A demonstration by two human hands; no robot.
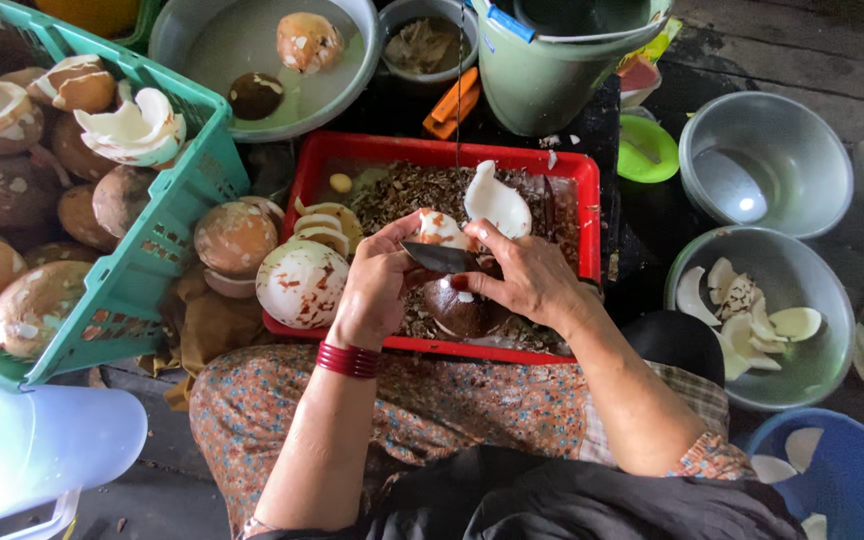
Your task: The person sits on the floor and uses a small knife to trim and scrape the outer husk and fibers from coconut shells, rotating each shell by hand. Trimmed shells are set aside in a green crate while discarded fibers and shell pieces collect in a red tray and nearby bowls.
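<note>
My left hand (377,285), with red bangles on the wrist, grips a partly peeled piece of coconut (439,228), white with brown patches. My right hand (524,278) holds a dark-bladed knife (439,258), its blade lying across the piece between both hands. A dark brown coconut shell half (462,310) sits right under the hands, the right thumb touching it. Both hands are over a red tray (452,152) full of brown shavings. A curved white coconut piece (497,203) stands in the tray just behind the hands.
A mostly peeled coconut (302,283) lies at the tray's left. A green basket (167,240) of brown coconuts is far left. A metal bowl (822,290) of white pieces, another metal bowl (764,160), a water basin (242,45) and a green bucket (552,80) surround the tray.
</note>
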